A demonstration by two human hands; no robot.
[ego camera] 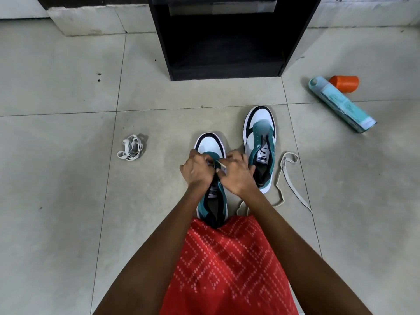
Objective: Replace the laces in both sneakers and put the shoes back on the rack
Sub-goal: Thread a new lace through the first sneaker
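**Lacing the near sneaker: handling notes**

Both hands work at centre frame over the near sneaker (210,146), which stands on the tiled floor (68,178), toe pointing toward the top of the frame. Our left hand (196,168) is curled, fingertips pressed together at the forward eyelets. Our right hand (236,172) pinches what looks like a lace tip (220,164) just beside it. We cannot tell which eyelet is being fed.

The second sneaker (260,144) stands just to the right and a little higher in frame, with no lace in it that we can see. A loose lace (288,178) trails on the floor to its right, the near end hidden behind our right forearm. A bundled lace (131,147) lies well apart at centre left. The black rack (225,42) stands open at top centre. A spray can (341,103) and its orange cap (344,84) lie at upper right.

Judgement: the lace is flat, limp and light. It will buckle if pushed from far back, so we should grip it at the stiff tip. The sneaker is light with a stiff sole and a soft upper. We should steady it by the eyelet flaps, and lift it by the heel collar.
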